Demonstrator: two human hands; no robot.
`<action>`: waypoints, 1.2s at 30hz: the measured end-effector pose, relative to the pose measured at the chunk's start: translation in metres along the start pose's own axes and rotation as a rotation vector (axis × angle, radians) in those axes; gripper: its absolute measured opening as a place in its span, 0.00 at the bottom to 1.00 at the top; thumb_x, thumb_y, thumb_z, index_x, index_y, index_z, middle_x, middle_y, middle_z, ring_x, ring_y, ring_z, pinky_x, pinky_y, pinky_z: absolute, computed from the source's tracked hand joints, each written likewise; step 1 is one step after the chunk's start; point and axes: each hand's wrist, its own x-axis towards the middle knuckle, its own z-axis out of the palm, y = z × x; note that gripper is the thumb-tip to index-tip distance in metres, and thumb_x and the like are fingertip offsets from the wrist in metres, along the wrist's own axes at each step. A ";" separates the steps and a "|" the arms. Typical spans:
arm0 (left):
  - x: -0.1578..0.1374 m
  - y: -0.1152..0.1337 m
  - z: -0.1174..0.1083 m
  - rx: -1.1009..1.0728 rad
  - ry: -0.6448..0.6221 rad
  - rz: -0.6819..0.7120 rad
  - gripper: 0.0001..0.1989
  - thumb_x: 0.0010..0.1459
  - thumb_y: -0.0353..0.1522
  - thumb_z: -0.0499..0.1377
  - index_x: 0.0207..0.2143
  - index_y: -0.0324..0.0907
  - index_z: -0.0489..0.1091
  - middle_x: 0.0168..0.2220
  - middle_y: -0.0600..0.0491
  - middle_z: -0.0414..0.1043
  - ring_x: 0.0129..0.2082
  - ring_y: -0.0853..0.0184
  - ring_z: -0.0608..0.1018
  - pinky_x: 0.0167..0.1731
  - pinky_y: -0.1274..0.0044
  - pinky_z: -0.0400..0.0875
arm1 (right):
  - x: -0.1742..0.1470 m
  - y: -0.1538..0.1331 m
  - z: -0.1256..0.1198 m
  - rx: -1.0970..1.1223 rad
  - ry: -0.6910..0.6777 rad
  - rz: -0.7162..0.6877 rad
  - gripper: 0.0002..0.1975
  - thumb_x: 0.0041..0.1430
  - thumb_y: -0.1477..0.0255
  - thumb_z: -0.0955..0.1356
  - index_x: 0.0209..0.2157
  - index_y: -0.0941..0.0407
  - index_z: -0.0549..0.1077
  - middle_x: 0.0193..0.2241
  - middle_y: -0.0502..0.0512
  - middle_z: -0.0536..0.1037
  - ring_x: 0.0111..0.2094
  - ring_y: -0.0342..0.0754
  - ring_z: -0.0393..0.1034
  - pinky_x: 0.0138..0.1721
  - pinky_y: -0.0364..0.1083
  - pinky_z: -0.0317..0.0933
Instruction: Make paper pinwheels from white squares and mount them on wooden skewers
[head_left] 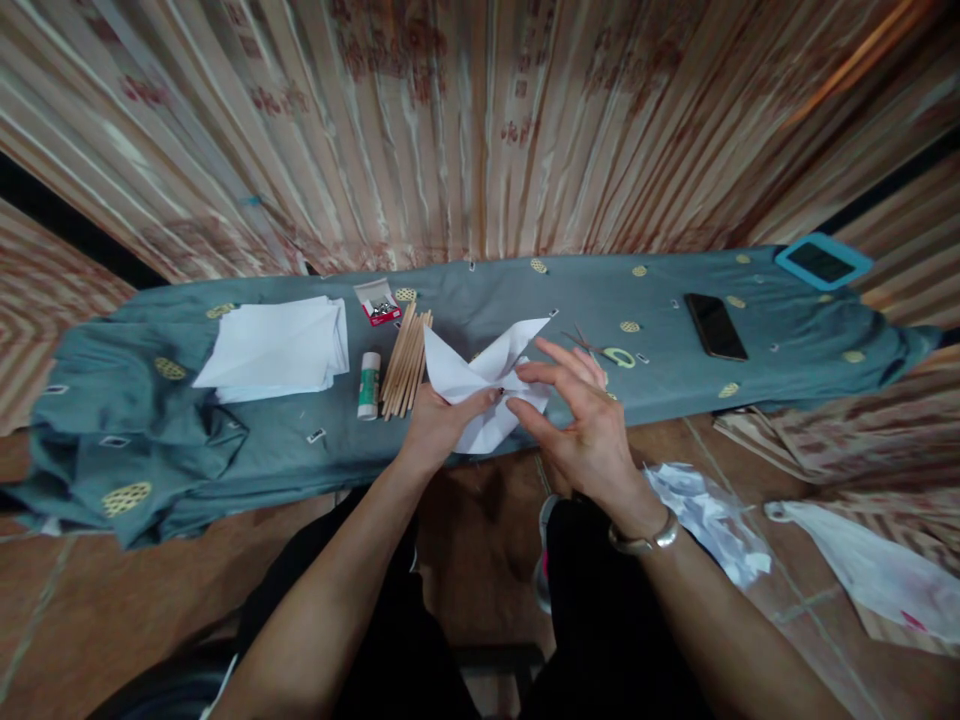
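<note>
Left hand (435, 428) pinches white folded-paper pinwheel (448, 366); right hand (592, 430), fingertips parted, near centre. Left thumb slipping could loosen folds.

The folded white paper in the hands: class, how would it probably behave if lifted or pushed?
The folded white paper is probably light, looking thin-edged. Its pointed flaps would likely bend easily, as they stick out. It may spring open where the left hand presses its middle.

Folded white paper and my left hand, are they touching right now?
Touching. The head view shows the left hand at the folded white paper, its thumb lying across the paper toward the middle.
</note>
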 end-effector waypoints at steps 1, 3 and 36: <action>0.000 0.000 0.000 -0.020 0.007 -0.003 0.19 0.37 0.35 0.71 0.34 0.36 0.77 0.35 0.48 0.80 0.33 0.63 0.80 0.37 0.73 0.75 | 0.000 0.002 -0.002 0.024 0.029 0.025 0.09 0.56 0.69 0.68 0.40 0.50 0.71 0.43 0.53 0.78 0.57 0.53 0.64 0.60 0.60 0.51; 0.001 0.000 0.001 -0.049 0.021 -0.008 0.19 0.36 0.35 0.71 0.34 0.35 0.77 0.35 0.48 0.80 0.34 0.62 0.80 0.37 0.73 0.75 | 0.002 0.008 -0.004 0.082 0.089 0.132 0.11 0.55 0.66 0.69 0.41 0.51 0.71 0.47 0.56 0.77 0.55 0.54 0.66 0.57 0.60 0.56; -0.004 -0.007 0.005 0.079 0.016 0.008 0.14 0.37 0.35 0.70 0.28 0.36 0.77 0.29 0.49 0.79 0.29 0.64 0.79 0.31 0.74 0.74 | 0.014 0.030 0.012 0.967 -0.307 0.875 0.16 0.32 0.66 0.78 0.27 0.57 0.78 0.22 0.48 0.79 0.21 0.42 0.70 0.24 0.42 0.64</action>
